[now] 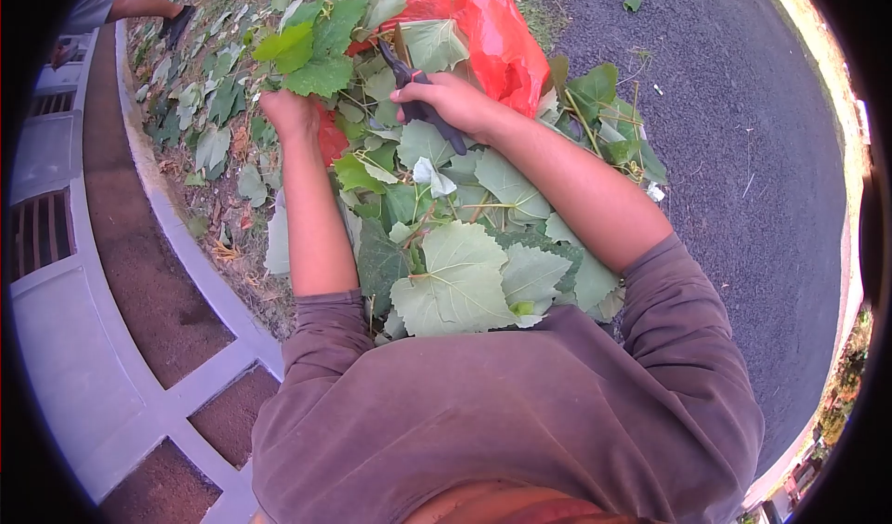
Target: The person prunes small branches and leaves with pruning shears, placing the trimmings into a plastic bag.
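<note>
My right hand (pixel 446 104) is closed round dark-handled pruning shears (pixel 423 106), whose blades point up and left among the leaves. My left hand (pixel 290 115) is closed beside a leafy vine cutting (pixel 316 48); what its fingers hold is hidden. Between and below my forearms lies a heap of large green leaves (pixel 455 278), pale undersides showing on many. A red plastic bag (pixel 506 45) stands open just beyond my right hand, with leaves at its mouth. A patch of red plastic also shows beside my left wrist.
Grey asphalt (pixel 743 152) spreads to the right. Fallen leaves cover the ground (pixel 214 143) at the left, beside a pale kerb (pixel 177 236) and paved strip. Another person's arm (pixel 144 6) and dark shoe show at the top left.
</note>
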### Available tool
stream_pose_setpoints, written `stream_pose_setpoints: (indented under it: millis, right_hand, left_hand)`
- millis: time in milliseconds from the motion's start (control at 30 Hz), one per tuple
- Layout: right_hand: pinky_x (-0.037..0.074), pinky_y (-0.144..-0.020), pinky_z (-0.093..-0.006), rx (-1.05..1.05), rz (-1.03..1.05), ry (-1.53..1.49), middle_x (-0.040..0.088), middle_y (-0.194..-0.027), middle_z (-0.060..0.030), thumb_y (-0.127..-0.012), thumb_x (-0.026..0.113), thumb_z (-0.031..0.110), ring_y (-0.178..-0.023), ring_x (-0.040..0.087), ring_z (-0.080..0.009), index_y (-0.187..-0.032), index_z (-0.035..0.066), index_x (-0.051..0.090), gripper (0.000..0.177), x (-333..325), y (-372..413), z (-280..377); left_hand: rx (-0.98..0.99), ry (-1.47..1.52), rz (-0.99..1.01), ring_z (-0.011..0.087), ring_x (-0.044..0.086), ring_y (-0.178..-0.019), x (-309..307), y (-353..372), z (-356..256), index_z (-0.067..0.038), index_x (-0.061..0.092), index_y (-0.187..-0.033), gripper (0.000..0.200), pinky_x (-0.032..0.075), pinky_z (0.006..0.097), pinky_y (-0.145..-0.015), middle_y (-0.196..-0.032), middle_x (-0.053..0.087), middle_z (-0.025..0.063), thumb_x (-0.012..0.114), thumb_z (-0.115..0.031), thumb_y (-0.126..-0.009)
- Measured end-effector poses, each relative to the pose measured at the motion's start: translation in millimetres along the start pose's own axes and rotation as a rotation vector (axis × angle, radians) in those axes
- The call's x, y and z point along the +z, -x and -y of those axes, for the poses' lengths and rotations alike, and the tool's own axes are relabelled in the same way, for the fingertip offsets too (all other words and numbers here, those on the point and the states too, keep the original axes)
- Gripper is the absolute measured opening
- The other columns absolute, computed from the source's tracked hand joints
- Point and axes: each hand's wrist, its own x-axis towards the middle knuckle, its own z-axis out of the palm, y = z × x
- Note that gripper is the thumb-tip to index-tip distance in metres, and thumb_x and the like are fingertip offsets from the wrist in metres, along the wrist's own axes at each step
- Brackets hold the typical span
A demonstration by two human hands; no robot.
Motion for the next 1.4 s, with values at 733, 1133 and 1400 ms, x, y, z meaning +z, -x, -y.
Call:
stream_pose_setpoints:
  millis: [733,1133,1400]
  right_hand:
    - [0.047,-0.073,-0.0259,-0.015,-0.095,0.182,0.065,-0.080,-0.0005,-0.095,0.077,0.044,-0.074,0.060,-0.0100,-0.086,0.009,0.066,0.038,-4.8,12.0,16.9]
    - [0.047,-0.087,-0.0297,-0.069,-0.001,0.393,0.070,-0.096,-0.0027,-0.097,0.071,0.050,-0.094,0.063,-0.0140,-0.100,0.004,0.073,0.045,3.6,11.4,7.5]
    - [0.047,-0.079,-0.0281,-0.029,-0.076,0.251,0.070,-0.093,-0.0024,-0.095,0.072,0.052,-0.085,0.062,-0.0130,-0.099,0.005,0.075,0.047,1.4,7.2,5.7]
  left_hand:
    - [-0.180,-0.231,0.116,0.0226,0.073,-0.091,-1.1,3.3,2.9,0.003,0.069,-0.120,0.023,0.060,0.0385,-0.078,-0.112,0.073,0.0117,0.066,0.004,-0.098]
    - [-0.062,-0.061,-0.095,0.0178,0.071,-0.083,-4.8,1.3,12.4,0.004,0.068,-0.114,0.019,0.058,0.0346,-0.074,-0.100,0.074,0.0083,0.074,-0.002,-0.097]
    - [-0.115,-0.367,0.144,0.0153,0.071,-0.080,11.5,16.9,-1.0,0.006,0.070,-0.113,0.022,0.056,0.0315,-0.068,-0.099,0.076,0.0073,0.078,-0.005,-0.095]
